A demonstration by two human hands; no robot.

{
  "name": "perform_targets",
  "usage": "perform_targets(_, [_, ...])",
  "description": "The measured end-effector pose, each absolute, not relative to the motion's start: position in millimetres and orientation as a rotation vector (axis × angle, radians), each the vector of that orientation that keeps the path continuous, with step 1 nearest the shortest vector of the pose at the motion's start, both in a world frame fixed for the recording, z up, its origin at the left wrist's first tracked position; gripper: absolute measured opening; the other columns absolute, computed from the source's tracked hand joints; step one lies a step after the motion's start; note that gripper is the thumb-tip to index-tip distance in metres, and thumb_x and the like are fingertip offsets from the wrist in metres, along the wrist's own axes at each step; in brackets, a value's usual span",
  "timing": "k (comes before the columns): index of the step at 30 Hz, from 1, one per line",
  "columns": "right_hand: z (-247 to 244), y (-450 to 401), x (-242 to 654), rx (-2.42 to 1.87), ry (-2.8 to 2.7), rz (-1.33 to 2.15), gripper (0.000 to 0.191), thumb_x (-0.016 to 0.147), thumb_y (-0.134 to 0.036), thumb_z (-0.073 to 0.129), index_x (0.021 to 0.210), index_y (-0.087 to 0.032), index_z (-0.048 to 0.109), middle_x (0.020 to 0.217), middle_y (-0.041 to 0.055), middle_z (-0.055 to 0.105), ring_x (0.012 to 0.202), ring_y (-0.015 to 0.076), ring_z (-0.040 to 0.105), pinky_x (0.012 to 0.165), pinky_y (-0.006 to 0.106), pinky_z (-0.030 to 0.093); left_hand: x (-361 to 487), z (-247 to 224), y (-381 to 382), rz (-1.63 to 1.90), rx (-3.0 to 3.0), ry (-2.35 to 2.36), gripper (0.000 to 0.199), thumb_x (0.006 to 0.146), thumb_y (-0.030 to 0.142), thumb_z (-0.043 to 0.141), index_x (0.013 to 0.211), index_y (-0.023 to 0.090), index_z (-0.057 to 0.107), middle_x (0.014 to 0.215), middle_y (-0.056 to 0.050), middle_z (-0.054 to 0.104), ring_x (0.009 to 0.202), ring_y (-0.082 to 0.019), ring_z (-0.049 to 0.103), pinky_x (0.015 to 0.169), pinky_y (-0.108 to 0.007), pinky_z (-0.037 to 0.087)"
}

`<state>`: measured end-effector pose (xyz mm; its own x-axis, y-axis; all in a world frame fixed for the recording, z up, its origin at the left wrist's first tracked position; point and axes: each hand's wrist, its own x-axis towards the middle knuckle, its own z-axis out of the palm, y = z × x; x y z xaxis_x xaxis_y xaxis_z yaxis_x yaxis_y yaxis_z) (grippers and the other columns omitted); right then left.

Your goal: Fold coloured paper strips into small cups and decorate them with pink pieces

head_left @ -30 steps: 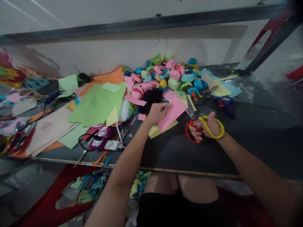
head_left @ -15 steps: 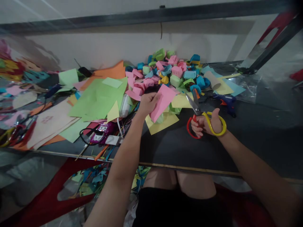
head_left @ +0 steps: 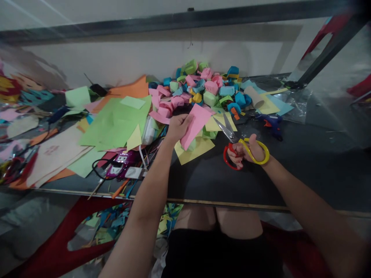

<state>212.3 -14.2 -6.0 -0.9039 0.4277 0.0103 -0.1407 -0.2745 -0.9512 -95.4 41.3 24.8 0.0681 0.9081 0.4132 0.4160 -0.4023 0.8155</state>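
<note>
Both hands grip: left hand [head_left: 176, 127] pink paper [head_left: 196, 122], right hand [head_left: 246, 151] open-bladed scissors [head_left: 236, 142], beside folded pieces [head_left: 203, 87].

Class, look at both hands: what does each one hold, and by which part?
The left hand pinches the pink paper at its lower left edge. The right hand holds the scissors by their red and yellow handle loops.

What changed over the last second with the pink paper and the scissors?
The left hand lifted the pink paper off the table and holds it up. The scissors in the right hand opened, blades toward the paper. Both grips stayed.
</note>
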Motion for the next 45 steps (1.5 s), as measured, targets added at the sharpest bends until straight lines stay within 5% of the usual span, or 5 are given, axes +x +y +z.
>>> perform_targets(5, [-4, -14, 213, -0.426, -1.659, 2.209, 0.091, 0.072, -0.103, 0.017, 0.083, -0.019, 0.052, 0.061, -0.0051, 0.042, 0.043, 0.0125, 0.044, 0.046, 0.034, 0.053, -95, 25, 42, 1.334, 1.823, 1.31, 0.062, 0.084, 0.077, 0.056, 0.061, 0.02, 0.048, 0.058, 0.003, 0.032, 0.056, -0.011, 0.025, 0.049, -0.028, 0.018])
perform_targets(21, [-10, -12, 218, -0.444, -1.672, 2.221, 0.094, 0.068, -0.105, 0.017, 0.086, -0.019, 0.051, 0.066, -0.0038, 0.045, 0.048, 0.0135, 0.045, 0.051, 0.037, 0.054, -89, 24, 42, 1.247, 1.853, 1.273, 0.065, 0.084, 0.077, 0.053, 0.057, 0.022, 0.034, 0.058, 0.004, 0.024, 0.055, -0.01, 0.021, 0.05, -0.03, 0.016])
perform_targets(45, [-3, -13, 213, -0.423, -1.767, 2.143, 0.096, 0.065, -0.102, -0.001, 0.082, -0.02, 0.046, 0.062, -0.0063, 0.036, 0.043, 0.011, 0.042, 0.044, 0.029, 0.048, -88, 18, 44, 1.257, 1.874, 1.242, 0.063, 0.088, 0.073, 0.053, 0.058, 0.02, 0.035, 0.058, 0.004, 0.026, 0.055, -0.009, 0.022, 0.051, -0.028, 0.018])
